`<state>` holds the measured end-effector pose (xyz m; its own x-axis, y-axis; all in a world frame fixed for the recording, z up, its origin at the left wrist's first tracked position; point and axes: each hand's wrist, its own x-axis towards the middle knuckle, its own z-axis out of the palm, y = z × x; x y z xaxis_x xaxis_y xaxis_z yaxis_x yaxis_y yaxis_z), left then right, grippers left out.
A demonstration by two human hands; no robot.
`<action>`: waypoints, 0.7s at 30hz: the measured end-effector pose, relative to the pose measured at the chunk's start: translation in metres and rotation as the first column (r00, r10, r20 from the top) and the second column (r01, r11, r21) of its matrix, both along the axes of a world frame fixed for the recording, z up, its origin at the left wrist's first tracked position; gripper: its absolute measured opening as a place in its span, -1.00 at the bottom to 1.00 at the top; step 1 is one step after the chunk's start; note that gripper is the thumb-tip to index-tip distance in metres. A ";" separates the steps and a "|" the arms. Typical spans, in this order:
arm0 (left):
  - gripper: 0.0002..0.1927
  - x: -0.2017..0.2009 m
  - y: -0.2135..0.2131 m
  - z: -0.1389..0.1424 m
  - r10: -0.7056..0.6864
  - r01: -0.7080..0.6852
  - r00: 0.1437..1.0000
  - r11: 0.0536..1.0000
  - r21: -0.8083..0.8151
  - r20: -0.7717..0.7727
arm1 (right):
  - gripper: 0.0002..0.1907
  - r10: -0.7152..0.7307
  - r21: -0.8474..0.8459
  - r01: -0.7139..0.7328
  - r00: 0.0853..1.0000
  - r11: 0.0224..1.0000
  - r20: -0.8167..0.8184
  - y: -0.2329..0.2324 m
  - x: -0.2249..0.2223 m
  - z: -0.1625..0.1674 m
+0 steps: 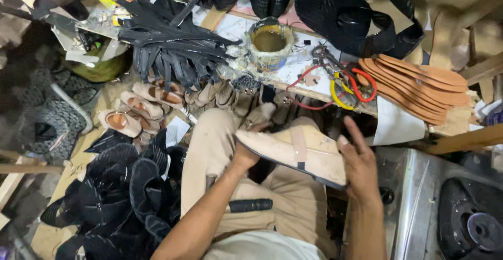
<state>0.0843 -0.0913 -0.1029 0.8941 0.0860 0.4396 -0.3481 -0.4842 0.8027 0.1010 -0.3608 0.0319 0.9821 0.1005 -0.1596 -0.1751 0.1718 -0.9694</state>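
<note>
Showing pale tan on the sandal sole (293,152), with a pinkish strap (298,146). Glowing orange-brown across the stacked insoles (419,84); gleaming black on the strap pile (173,45).

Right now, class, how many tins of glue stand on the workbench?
1: the open glue tin stands at the workbench's middle, between the black straps and the scissors. Clutter may hide others.
</note>
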 end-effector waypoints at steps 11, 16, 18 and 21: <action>-0.12 -0.108 0.006 0.088 -0.885 -0.272 0.466 -0.147 -0.951 0.003 | -0.44 0.421 -0.311 -0.373 0.901 0.874 0.104 0.088 0.037 -0.050; -0.33 -0.114 0.022 0.093 -0.704 -0.339 0.703 -0.208 -0.917 -0.100 | -0.52 0.700 -0.746 -0.364 0.689 0.558 0.188 0.080 0.033 -0.120; -0.38 -0.107 0.031 0.090 -0.673 -0.475 0.689 -0.139 -0.869 -0.268 | -0.50 0.787 -0.815 -0.416 0.611 0.404 0.078 0.073 0.021 -0.144; -0.48 -0.087 0.035 0.095 -0.660 -0.423 0.672 0.030 -0.906 -0.336 | -0.42 0.689 -0.708 -0.483 0.725 0.515 0.006 0.070 0.011 -0.163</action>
<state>-0.0029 -0.0562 -0.0082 0.8317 -0.2574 -0.4920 0.4589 0.8176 0.3478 0.1117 -0.2909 -0.1315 0.7420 0.6464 -0.1779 0.2657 -0.5271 -0.8072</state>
